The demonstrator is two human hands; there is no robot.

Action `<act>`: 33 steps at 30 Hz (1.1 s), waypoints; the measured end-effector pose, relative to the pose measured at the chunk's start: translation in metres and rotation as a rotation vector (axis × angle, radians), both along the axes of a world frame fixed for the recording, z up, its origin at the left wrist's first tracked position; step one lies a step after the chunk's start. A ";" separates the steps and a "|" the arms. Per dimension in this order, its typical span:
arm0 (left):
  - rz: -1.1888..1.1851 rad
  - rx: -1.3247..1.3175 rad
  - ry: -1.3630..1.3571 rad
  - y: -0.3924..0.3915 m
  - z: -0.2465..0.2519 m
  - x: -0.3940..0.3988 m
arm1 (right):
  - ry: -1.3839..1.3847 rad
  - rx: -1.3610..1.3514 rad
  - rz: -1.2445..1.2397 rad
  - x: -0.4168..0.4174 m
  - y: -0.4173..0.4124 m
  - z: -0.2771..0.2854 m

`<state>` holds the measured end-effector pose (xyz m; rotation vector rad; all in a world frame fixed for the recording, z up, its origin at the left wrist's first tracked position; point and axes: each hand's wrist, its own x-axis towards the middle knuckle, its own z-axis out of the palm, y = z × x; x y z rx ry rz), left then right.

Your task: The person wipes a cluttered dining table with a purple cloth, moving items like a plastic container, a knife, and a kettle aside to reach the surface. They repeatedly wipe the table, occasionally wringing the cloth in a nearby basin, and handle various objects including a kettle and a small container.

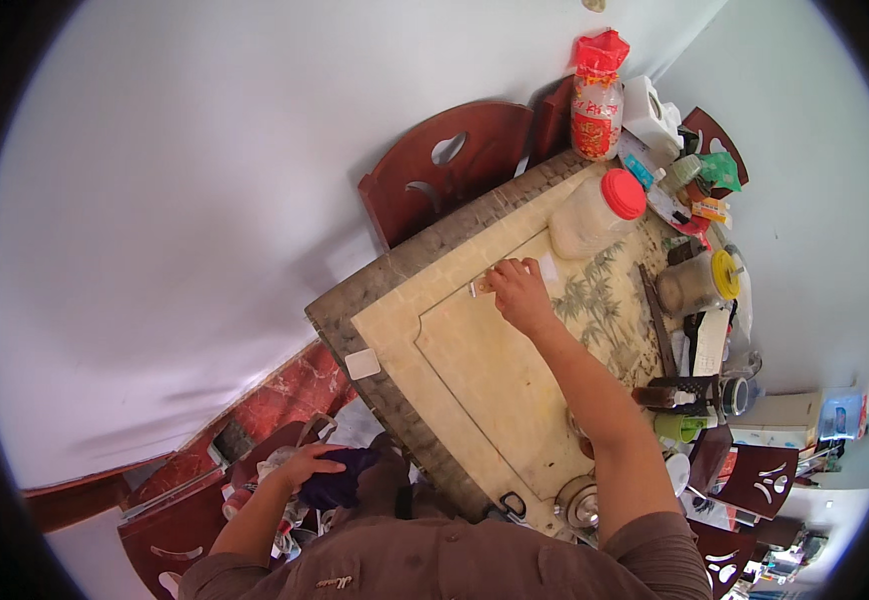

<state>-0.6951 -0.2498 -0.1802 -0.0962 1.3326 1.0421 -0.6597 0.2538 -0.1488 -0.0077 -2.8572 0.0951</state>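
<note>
My right hand reaches over the table, its fingers bunched on a small flat item with a pale, shiny end. Most of that item is hidden under the fingers, so its kind is unclear. Just beyond the hand lies a piece of white paper. Low at the left, beside my lap, my left hand grips a dark purple cloth. A white square piece rests at the near left corner of the table.
Beyond my right hand stands a plastic jar with a red lid. A yellow-lidded jar, a pump bottle and a green cup line the right side. Scissors lie near my body. Wooden chairs surround the table.
</note>
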 end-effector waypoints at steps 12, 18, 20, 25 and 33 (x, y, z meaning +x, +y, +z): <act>-0.070 0.088 -0.122 0.005 -0.008 -0.042 | -0.304 -0.079 0.582 0.022 -0.079 0.014; -0.099 0.022 -0.065 0.002 -0.007 -0.058 | -0.423 -0.029 0.684 0.060 -0.095 0.003; -0.090 0.021 -0.045 -0.002 -0.011 -0.060 | -0.454 -0.014 0.675 0.075 -0.097 -0.004; 0.013 0.057 -0.070 -0.008 0.000 -0.064 | -0.585 -0.058 0.556 0.081 -0.110 0.006; 0.416 0.300 -0.316 -0.026 -0.002 -0.066 | -0.278 -0.350 0.248 -0.017 -0.203 -0.020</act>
